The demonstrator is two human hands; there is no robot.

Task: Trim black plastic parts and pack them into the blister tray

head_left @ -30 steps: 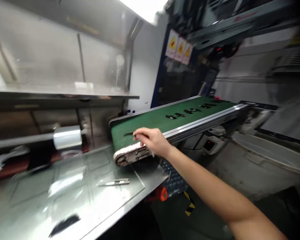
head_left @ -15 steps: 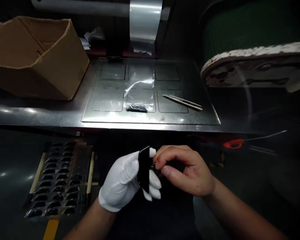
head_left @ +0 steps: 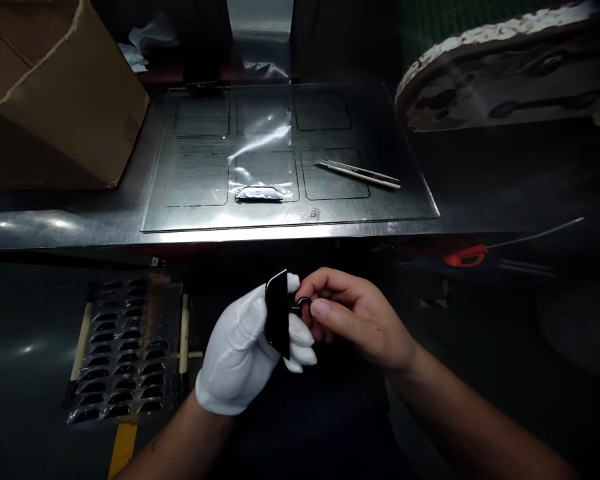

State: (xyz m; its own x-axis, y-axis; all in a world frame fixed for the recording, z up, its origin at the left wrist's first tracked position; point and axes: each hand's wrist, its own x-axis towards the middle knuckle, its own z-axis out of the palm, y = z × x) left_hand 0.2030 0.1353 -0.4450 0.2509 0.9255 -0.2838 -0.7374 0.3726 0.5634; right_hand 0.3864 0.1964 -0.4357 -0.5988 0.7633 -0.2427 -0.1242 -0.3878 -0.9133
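My left hand [head_left: 235, 350], in a white glove, is closed on a glossy black part [head_left: 278, 313] with slanted ends, held upright between thumb and fingers above my lap. My bare right hand [head_left: 363, 320] pinches a small curled black strip [head_left: 304, 303] at the part's right side. Whether the strip is joined to the part, I cannot tell. Beyond the hands, a similar black part [head_left: 259, 194] lies at the front edge of clear film [head_left: 263, 167] on a glass plate [head_left: 193, 217]. To its right rests a slim white-handled cutter knife [head_left: 363, 175].
A cardboard box [head_left: 85, 127] stands on the metal bench [head_left: 55, 223] at left. Below it, a clear tray [head_left: 166, 303] holds many black parts in rows. A rough-rimmed machine wheel [head_left: 480, 93] juts in at upper right. A red-handled tool [head_left: 465, 256] sits below the bench edge.
The view has shifted, so the bench and hands appear higher and further left. My right fingers have turned slightly, and the curled black strip shows more clearly between them. The left hand keeps its hold.
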